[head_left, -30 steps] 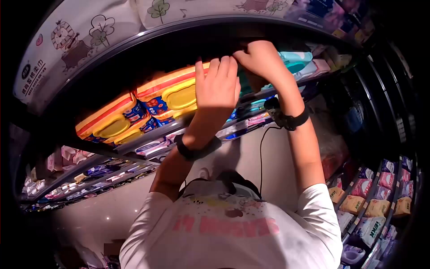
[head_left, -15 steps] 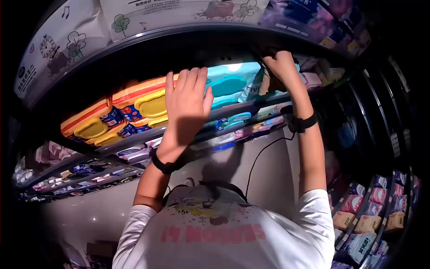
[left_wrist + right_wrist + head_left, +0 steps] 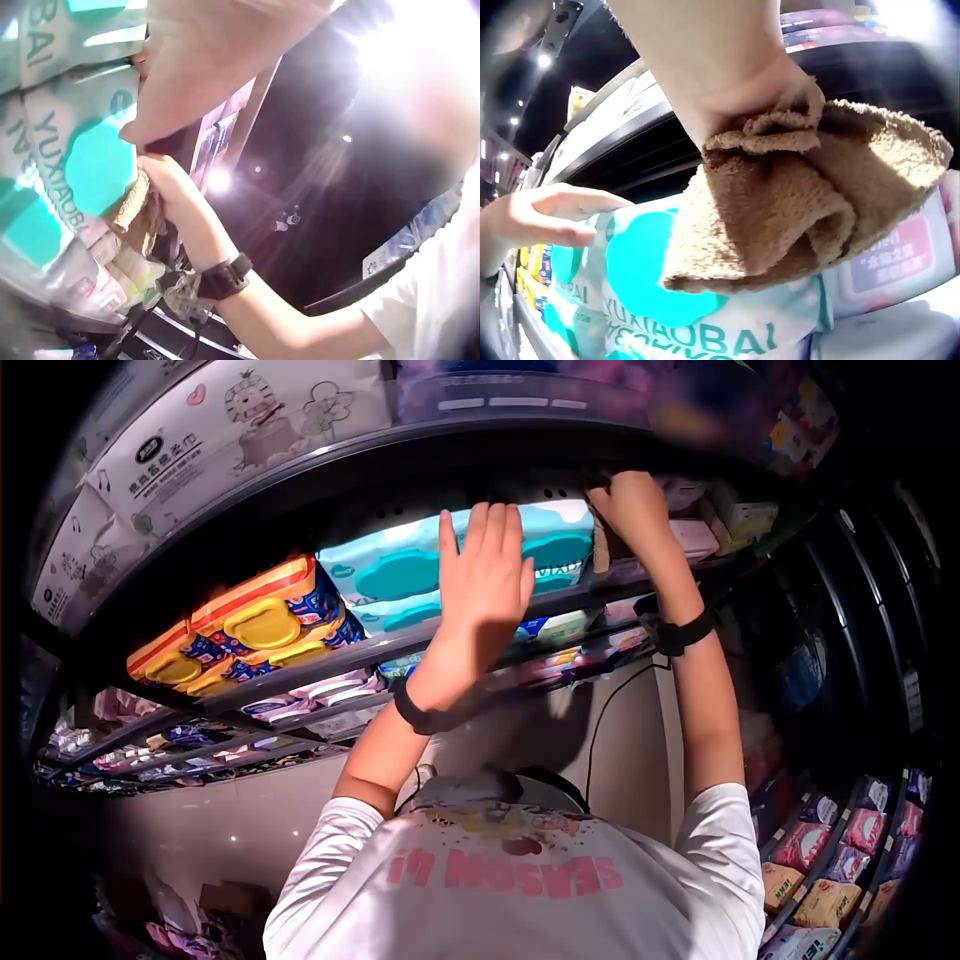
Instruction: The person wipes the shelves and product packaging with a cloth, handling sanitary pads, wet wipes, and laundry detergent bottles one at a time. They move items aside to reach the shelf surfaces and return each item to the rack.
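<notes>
My right hand (image 3: 640,515) grips a bunched brown terry cloth (image 3: 757,217), which hangs below the fingers in the right wrist view. The cloth is at the right end of a shelf row of teal-and-white wipes packs (image 3: 385,575), marked YUXIAOBAI. With fingers straight and together, my left hand (image 3: 485,580) rests on the teal packs, its fingertips at their back top edge. In the left wrist view, the cloth (image 3: 131,202) shows beside the teal lid (image 3: 97,169). My right fingertips are hidden, partly by the cloth.
Orange packs with yellow lids (image 3: 262,622) stand to the left of the teal ones. Pale pink packs (image 3: 690,538) sit to the right. A dark upper shelf edge (image 3: 400,455) overhangs the row, bearing white tissue packs (image 3: 240,435). A cable (image 3: 600,715) hangs from the right wrist.
My right hand has moved right along the teal packs with the cloth, to their right end. My left hand has gone from the orange packs onto the teal ones.
</notes>
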Available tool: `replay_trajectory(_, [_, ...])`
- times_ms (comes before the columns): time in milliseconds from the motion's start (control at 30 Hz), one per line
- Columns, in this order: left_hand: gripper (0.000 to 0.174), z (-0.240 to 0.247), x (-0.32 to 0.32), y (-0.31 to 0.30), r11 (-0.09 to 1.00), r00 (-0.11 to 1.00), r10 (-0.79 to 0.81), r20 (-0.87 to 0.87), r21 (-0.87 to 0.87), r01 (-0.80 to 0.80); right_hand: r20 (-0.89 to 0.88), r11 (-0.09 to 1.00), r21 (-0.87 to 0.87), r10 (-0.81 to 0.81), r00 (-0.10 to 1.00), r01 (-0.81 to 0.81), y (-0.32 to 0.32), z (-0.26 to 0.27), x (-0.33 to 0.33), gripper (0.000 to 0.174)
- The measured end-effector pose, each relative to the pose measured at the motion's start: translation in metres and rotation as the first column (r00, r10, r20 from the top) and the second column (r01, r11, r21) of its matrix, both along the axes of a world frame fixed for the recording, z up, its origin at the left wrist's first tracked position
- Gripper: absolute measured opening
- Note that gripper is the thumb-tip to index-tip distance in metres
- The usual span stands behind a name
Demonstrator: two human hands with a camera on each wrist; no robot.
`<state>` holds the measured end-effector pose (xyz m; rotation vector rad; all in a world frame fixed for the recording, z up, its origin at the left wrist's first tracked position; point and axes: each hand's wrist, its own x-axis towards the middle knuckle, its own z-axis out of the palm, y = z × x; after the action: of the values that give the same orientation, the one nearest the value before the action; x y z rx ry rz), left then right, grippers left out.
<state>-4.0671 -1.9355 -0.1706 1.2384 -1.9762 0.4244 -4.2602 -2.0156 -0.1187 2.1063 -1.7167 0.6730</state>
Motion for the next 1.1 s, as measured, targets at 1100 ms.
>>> replay_trajectory(1100, [0.095,-0.067,-0.136,0.032,0.709,0.621,-0.27,-0.736,0.285,0.645,0.919,0.691,-0.342,0.104,-0.381,-0.637,0.065,-0.097,-0.117,0.048])
